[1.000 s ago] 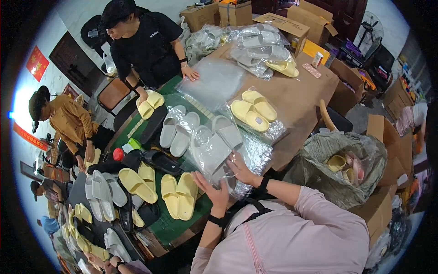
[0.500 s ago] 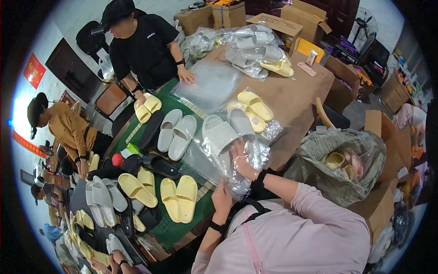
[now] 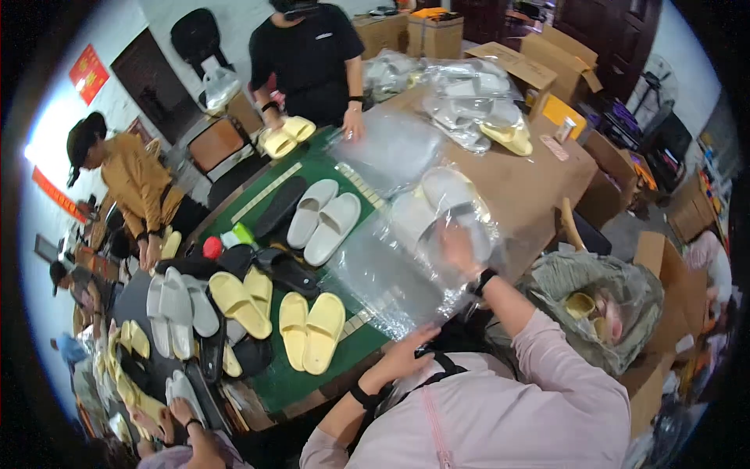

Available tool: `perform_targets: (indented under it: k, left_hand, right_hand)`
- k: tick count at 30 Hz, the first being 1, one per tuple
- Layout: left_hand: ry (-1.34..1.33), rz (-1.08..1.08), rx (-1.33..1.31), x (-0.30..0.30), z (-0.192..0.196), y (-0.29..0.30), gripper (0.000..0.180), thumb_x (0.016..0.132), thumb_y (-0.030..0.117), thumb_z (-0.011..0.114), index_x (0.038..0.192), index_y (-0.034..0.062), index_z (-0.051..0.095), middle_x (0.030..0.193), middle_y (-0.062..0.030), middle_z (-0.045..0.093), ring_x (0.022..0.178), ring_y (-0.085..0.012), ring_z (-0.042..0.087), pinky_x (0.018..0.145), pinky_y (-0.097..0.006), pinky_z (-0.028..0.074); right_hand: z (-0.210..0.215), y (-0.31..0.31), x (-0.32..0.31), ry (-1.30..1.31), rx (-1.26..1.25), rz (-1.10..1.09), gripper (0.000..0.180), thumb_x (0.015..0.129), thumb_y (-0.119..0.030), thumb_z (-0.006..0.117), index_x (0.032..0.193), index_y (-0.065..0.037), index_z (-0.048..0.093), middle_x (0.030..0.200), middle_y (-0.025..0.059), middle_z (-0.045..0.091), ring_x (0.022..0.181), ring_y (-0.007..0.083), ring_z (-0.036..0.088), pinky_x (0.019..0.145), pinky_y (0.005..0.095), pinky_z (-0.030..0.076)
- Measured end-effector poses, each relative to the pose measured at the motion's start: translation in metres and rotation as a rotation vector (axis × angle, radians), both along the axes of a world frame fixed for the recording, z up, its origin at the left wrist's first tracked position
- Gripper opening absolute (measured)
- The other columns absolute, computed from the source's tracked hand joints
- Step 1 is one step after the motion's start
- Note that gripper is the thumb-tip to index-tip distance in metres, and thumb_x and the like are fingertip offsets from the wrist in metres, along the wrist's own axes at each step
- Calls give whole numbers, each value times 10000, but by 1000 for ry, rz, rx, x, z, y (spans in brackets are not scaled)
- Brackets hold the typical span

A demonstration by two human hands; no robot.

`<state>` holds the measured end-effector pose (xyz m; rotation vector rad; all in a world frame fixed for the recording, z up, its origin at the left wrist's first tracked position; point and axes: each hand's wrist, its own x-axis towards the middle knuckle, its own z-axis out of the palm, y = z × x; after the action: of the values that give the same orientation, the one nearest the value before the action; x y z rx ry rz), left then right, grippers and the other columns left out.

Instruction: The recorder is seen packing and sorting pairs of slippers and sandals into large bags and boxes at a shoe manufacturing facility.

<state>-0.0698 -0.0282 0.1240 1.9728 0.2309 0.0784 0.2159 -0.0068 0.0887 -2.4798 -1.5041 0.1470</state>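
A pair of grey slippers (image 3: 412, 219) in a clear plastic bag lies over the far side of the table. My right hand (image 3: 459, 250) is on the bagged pair, its fingers curled at the near slipper and smeared by motion. Under the grey pair, a yellow edge of another bagged pair shows. Near the table's front edge my left hand (image 3: 406, 356) is open, fingers stretched out, beside the near corner of a stack of clear plastic bags (image 3: 383, 273). Left of the bags stand a loose grey pair of slippers (image 3: 332, 227) and a yellow pair (image 3: 322, 332).
Several bagged slippers (image 3: 469, 98) are heaped at the table's far end. A co-worker in black (image 3: 312, 55) stands across, one hand on yellow slippers (image 3: 287, 137). To my right sits a large sack (image 3: 598, 313) beside cardboard boxes (image 3: 664, 281). Many loose slippers crowd the left.
The bagged grey slippers have moved away from me, over the bagged yellow pair, with my right hand. My left hand has let go of the plastic and opened. The view has shifted.
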Motion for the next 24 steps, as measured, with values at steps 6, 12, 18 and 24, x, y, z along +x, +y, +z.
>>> perform_targets:
  k: [6, 12, 18, 24]
  left_hand:
    - [124, 814, 43, -42, -59, 57, 558, 765, 114, 619, 1252, -59, 410, 1212, -242, 484, 1159, -329, 447, 974, -353, 350]
    - [501, 1485, 255, -126, -136, 112, 731, 680, 210, 717, 1278, -47, 384, 1227, -282, 463, 1141, -375, 457, 952, -408, 379]
    - [528, 1250, 324, -152, -189, 174, 541, 754, 86, 583, 1213, -133, 398, 1209, -316, 461, 1123, -417, 453, 971, -413, 351]
    - [542, 1124, 246, -146, -184, 162, 298, 803, 145, 510, 968, -94, 575, 936, -246, 612, 849, -365, 595, 698, -394, 450]
  right_hand:
    - [-17, -27, 98, -241, 205, 64, 431, 727, -108, 548, 1158, -113, 551, 1168, 205, 511, 1063, 370, 493, 852, 453, 415]
    - [-49, -50, 45, 30, 432, -800, 392, 791, -136, 549, 1165, -22, 523, 1210, 247, 473, 1078, 381, 470, 913, 455, 370]
    - [-78, -47, -62, 163, 119, 389, 494, 757, -168, 562, 1233, -74, 467, 1274, 167, 441, 1130, 369, 432, 915, 464, 370]
    - [-132, -97, -143, 75, -300, 610, 458, 778, -270, 557, 1232, -270, 493, 1374, 14, 369, 1261, 319, 310, 909, 569, 337]
